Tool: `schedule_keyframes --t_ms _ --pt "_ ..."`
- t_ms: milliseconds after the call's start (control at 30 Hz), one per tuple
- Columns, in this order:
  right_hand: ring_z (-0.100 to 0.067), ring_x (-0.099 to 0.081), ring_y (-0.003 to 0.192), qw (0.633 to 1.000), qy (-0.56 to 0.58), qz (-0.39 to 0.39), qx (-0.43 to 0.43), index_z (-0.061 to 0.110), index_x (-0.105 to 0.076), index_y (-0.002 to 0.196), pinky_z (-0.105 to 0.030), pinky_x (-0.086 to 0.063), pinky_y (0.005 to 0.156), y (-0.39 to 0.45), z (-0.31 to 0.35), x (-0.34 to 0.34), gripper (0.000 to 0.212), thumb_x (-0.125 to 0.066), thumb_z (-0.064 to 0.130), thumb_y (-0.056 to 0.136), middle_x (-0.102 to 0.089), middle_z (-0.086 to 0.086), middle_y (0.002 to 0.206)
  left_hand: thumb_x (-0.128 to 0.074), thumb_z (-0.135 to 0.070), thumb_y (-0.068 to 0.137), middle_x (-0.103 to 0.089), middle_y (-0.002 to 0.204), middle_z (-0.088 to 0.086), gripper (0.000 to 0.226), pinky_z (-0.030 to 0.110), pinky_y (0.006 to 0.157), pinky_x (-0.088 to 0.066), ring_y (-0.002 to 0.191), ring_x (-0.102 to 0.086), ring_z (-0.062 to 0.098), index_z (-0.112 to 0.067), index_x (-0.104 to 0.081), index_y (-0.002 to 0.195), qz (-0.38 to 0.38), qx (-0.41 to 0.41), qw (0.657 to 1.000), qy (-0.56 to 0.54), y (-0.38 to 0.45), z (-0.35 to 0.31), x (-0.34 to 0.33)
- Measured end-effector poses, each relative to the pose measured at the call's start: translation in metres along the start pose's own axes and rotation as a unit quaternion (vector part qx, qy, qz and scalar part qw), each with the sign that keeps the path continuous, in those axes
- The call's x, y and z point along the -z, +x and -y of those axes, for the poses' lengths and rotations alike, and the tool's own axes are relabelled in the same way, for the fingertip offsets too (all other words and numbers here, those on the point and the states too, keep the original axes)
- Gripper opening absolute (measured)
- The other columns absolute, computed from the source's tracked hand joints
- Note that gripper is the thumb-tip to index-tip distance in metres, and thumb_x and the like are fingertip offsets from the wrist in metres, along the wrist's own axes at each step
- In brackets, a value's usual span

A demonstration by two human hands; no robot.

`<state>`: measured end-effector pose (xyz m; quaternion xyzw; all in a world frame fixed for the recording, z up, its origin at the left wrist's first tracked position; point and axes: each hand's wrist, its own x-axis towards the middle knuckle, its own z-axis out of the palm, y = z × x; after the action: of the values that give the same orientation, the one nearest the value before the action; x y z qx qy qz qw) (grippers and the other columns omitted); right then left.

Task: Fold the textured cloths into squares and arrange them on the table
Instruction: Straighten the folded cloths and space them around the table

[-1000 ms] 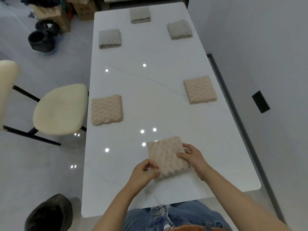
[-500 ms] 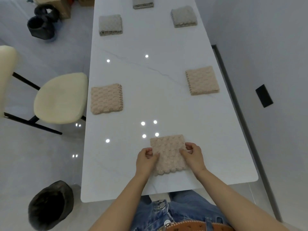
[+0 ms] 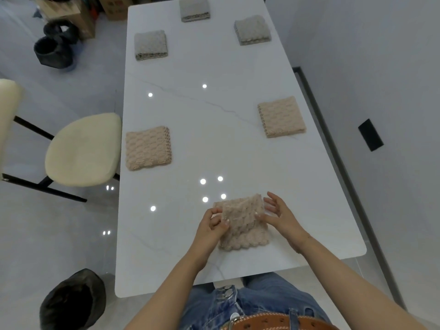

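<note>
So, only the head view to go on. You've got the beige cloth [image 3: 242, 225] lying on the white surface [image 3: 214, 129] right at your end, roughly centred in front of you. Your left hand [image 3: 213, 228] is pinching its left edge with curled fingers, and that edge looks peeled up a little, my guess is you're tidying or squaring the fold before leaving it. Your right hand [image 3: 281, 216] is relaxed, fingers spread, resting against the cloth's right side, probably just pinning it so it doesn't slide while the left tugs.

Layout makes sense: three grey squares [image 3: 150, 44] at the far end, one in the middle and one at each side, then two beige squares [image 3: 148, 148] at the two long edges midway along. Yours at the near end would mirror the far middle one, so it reads like the last piece of a symmetric set.

Labels: nothing readable. Cardboard boxes [image 3: 114, 7] on the floor past the far corner have print, but it's too blurry.
</note>
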<state>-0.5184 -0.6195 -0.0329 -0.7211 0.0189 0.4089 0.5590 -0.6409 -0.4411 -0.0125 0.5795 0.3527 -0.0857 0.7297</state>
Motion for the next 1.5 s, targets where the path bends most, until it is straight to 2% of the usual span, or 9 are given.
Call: schedule_keyframes --t_ms 167,367,533,667,933,1100,1300,1367,1500 --pt "-0.016 -0.061 0.112 0.995 0.081 0.055 -0.031 0.026 -0.045 0.135 -0.025 -0.051 0.086 -0.005 0.003 0.004 0.065 -0.074 0.012 0.079 -0.064 -0.006 0.121 -0.065 -0.015 0.089 -0.070 0.110 0.000 0.023 0.018 0.081 -0.052 0.104 -0.064 0.012 -0.021 -0.066 0.111 0.039 -0.008 0.999 0.030 -0.010 -0.004 0.002" --pt "-0.026 -0.066 0.104 0.989 0.102 0.099 -0.037 0.006 -0.070 0.103 -0.023 -0.053 0.080 -0.024 0.009 0.010 0.021 -0.069 0.005 0.081 -0.071 -0.013 0.107 -0.064 -0.019 0.089 -0.072 0.107 -0.003 0.023 0.019 0.083 -0.052 0.101 -0.066 0.009 -0.016 -0.066 0.112 0.053 0.004 0.999 0.013 -0.019 -0.008 0.012" --pt "-0.013 -0.068 0.086 0.996 0.074 0.054 -0.022 0.012 -0.068 0.086 -0.017 -0.051 0.072 -0.018 0.017 0.001 0.003 -0.070 0.011 0.083 -0.073 0.001 0.085 -0.061 -0.028 0.091 -0.073 0.101 0.003 0.026 0.027 0.084 -0.054 0.096 -0.069 0.015 -0.013 -0.060 0.112 0.000 0.034 0.999 -0.013 -0.005 -0.007 0.009" --pt "-0.020 -0.068 0.092 0.999 0.030 -0.025 -0.022 0.008 -0.067 0.095 -0.021 -0.054 0.070 0.013 0.009 -0.014 0.013 -0.070 0.012 0.084 -0.071 -0.007 0.096 -0.064 -0.031 0.089 -0.067 0.105 0.007 0.025 0.028 0.080 -0.053 0.094 -0.064 0.017 -0.016 -0.056 0.107 -0.119 0.051 0.986 0.103 0.027 0.005 -0.001" --pt "-0.024 -0.066 0.085 0.997 -0.019 -0.065 -0.043 0.006 -0.069 0.087 -0.035 -0.056 0.080 0.039 -0.009 -0.020 0.008 -0.066 0.014 0.087 -0.070 -0.012 0.091 -0.065 -0.029 0.088 -0.068 0.097 0.005 0.022 0.035 0.084 -0.054 0.093 -0.064 0.021 -0.010 -0.062 0.099 -0.153 0.087 0.972 0.155 0.040 0.034 -0.001" --pt "-0.008 -0.040 0.055 0.994 -0.053 -0.094 -0.010 0.017 -0.054 0.061 -0.013 -0.034 0.051 0.037 -0.008 -0.024 0.032 -0.059 0.019 0.092 -0.045 0.005 0.058 -0.067 -0.027 0.087 -0.069 0.094 0.008 0.020 0.038 0.085 -0.054 0.092 -0.065 0.024 -0.009 -0.064 0.095 -0.161 0.115 0.974 0.108 0.040 0.038 -0.003" --pt "-0.011 -0.057 0.080 0.994 -0.047 -0.098 -0.025 0.018 -0.059 0.100 -0.020 -0.046 0.072 0.031 -0.007 -0.025 0.012 -0.061 0.027 0.091 -0.059 0.004 0.087 -0.066 -0.024 0.088 -0.060 0.101 0.003 0.036 0.028 0.080 -0.048 0.097 -0.060 0.021 -0.009 -0.052 0.116 -0.166 0.077 0.972 0.148 0.035 0.029 -0.009" --pt "-0.004 -0.055 0.084 0.991 -0.045 -0.122 -0.027 0.021 -0.052 0.111 -0.014 -0.042 0.070 0.014 -0.007 -0.021 0.024 -0.063 0.027 0.090 -0.058 0.006 0.093 -0.065 -0.030 0.088 -0.051 0.121 0.006 0.056 0.028 0.091 -0.043 0.118 -0.051 0.025 -0.011 -0.040 0.134 -0.178 0.011 0.941 0.287 0.027 0.026 -0.011" --pt "-0.003 -0.055 0.084 0.981 -0.111 -0.161 -0.004 0.022 -0.055 0.109 -0.010 -0.039 0.067 -0.025 -0.024 -0.008 0.024 -0.066 0.027 0.088 -0.059 0.006 0.097 -0.040 -0.042 0.092 -0.028 0.154 0.012 0.060 0.048 0.110 -0.030 0.139 -0.033 0.031 -0.021 -0.027 0.146 -0.105 -0.224 0.732 0.634 0.019 0.028 -0.018"
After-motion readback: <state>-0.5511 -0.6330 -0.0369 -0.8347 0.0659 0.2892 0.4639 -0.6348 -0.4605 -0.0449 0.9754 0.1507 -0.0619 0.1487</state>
